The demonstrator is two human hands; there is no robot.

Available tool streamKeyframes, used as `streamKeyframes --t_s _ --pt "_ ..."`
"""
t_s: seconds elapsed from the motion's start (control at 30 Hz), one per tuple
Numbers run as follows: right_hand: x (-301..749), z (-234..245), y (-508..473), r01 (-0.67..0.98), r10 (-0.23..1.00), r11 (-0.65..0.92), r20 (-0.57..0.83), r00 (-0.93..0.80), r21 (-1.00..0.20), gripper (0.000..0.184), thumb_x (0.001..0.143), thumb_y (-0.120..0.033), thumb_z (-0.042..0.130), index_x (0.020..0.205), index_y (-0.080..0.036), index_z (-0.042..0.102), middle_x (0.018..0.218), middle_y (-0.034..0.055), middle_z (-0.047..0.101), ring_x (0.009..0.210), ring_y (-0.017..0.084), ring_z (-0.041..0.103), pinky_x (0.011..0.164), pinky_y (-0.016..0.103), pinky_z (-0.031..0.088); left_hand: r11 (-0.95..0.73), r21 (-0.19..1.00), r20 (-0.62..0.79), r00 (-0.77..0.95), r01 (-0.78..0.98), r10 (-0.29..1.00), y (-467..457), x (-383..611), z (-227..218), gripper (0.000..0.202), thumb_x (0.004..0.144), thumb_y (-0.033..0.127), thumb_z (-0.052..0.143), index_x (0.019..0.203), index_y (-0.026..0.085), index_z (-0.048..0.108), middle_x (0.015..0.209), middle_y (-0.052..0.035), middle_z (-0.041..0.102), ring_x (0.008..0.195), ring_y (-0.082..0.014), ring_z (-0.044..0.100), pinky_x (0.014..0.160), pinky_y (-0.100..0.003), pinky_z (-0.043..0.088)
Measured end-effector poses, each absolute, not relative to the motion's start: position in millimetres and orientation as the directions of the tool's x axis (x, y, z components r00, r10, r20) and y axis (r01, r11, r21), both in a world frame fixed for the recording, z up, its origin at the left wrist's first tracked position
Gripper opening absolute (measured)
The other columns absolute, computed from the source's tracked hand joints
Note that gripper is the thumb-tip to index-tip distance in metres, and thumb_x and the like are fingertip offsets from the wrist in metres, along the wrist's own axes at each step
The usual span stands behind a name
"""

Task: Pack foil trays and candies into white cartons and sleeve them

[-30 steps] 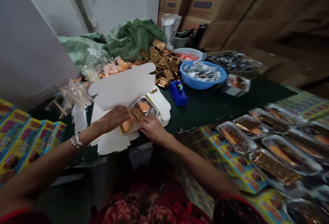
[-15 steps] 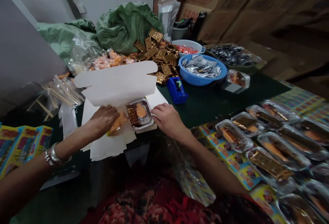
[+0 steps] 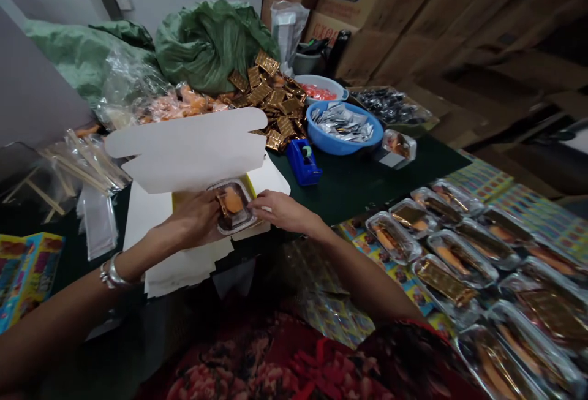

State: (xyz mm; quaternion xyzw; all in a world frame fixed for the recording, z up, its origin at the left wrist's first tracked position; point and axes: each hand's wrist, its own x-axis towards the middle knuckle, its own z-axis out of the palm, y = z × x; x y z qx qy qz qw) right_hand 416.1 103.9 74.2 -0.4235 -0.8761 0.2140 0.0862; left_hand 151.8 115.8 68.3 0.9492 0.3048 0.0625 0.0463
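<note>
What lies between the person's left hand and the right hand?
The head view shows a small clear tray between the left hand and right hand, holding an orange piece, above a white cardboard box.

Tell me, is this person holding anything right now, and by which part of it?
Yes: the left hand grips a small clear-lidded foil tray by its left edge, while the right hand rests its fingertips against the tray's right edge.
</note>
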Motion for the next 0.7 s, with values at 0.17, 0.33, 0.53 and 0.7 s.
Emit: streamKeyframes --t_s 0.17,0.33,0.53,0.7 --pt "429.1 65.3 100.0 0.595 0.794 0.577 0.212 -0.570 -0.560 0.032 0.096 -0.030 0.057 0.125 -0.017 0.063 0.118 0.0135 0.064 0.097 0.020 0.063 0.086 0.035 0.051 -0.708 0.098 0.050 0.707 0.699 0.705 111.2 147.8 92.4 0.026 0.090 0.018 0.040 0.099 0.015 0.063 0.104 -0.0144 0.066 0.098 -0.0262 0.064 0.083 -0.039 0.053" --pt "441.4 83.7 121.0 0.628 0.877 0.449 0.447 -0.176 -0.635 0.040 0.088 -0.029 0.062 0.125 -0.015 0.059 0.124 0.0148 0.060 0.094 0.020 0.061 0.076 0.034 0.054 -0.299 0.288 0.293 0.213 0.910 0.932 91.5 112.2 139.9 0.019 0.086 0.033 0.049 0.086 0.018 0.061 0.083 -0.0046 0.064 0.070 -0.0187 0.061 0.067 -0.037 0.050" --pt "425.5 106.6 180.3 0.601 0.943 0.324 0.299 -0.144 -0.731 0.029 0.080 -0.034 0.070 0.099 -0.012 0.068 0.092 0.0059 0.067 0.075 0.015 0.058 0.070 0.029 0.048 0.066 0.760 0.205 -0.336 0.646 0.919 101.6 52.7 124.0 0.041 0.077 0.047 0.064 0.108 0.020 0.060 0.095 -0.0037 0.067 0.081 -0.0190 0.059 0.067 -0.034 0.047" --pt "395.4 113.0 181.2 0.624 0.971 0.237 0.211 -0.116 -0.745 0.011 0.082 -0.021 0.057 0.077 -0.014 0.065 0.060 -0.0007 0.059 0.058 0.013 0.056 0.056 0.024 0.044 0.133 0.662 0.175 -0.324 0.738 0.930 110.1 82.2 115.8 0.028 0.078 0.043 0.058 0.075 0.016 0.064 0.051 0.0016 0.050 0.055 -0.0171 0.052 0.059 -0.030 0.043"
